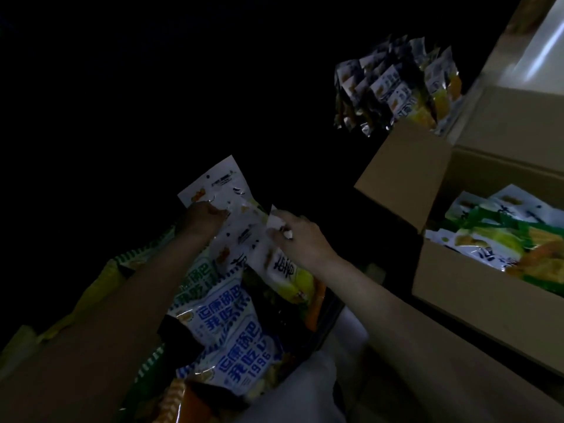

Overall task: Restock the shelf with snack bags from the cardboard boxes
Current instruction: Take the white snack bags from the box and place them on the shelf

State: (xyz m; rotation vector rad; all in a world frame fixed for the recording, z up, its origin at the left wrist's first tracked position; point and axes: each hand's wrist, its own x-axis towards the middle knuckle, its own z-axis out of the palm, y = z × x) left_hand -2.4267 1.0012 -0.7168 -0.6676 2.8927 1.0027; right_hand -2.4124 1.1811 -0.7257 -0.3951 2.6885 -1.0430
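Observation:
The scene is very dark. My left hand [203, 216] grips the upper edge of a white snack bag [215, 187] held up in the middle of the view. My right hand [297, 236] pinches the top of another white and yellow snack bag [282, 274] just beside it. Both bags overlap between my hands. Below them lie blue-and-white snack bags [227, 323] in a stack. An open cardboard box [476, 297] at the right holds more white, yellow and green bags [500, 236].
A row of hanging snack bags [393, 87] shows at the upper right, beyond the box's raised flap [403, 175]. A pale floor strip [537, 47] lies at the top right corner. The shelf area at the left and top is black, nothing discernible.

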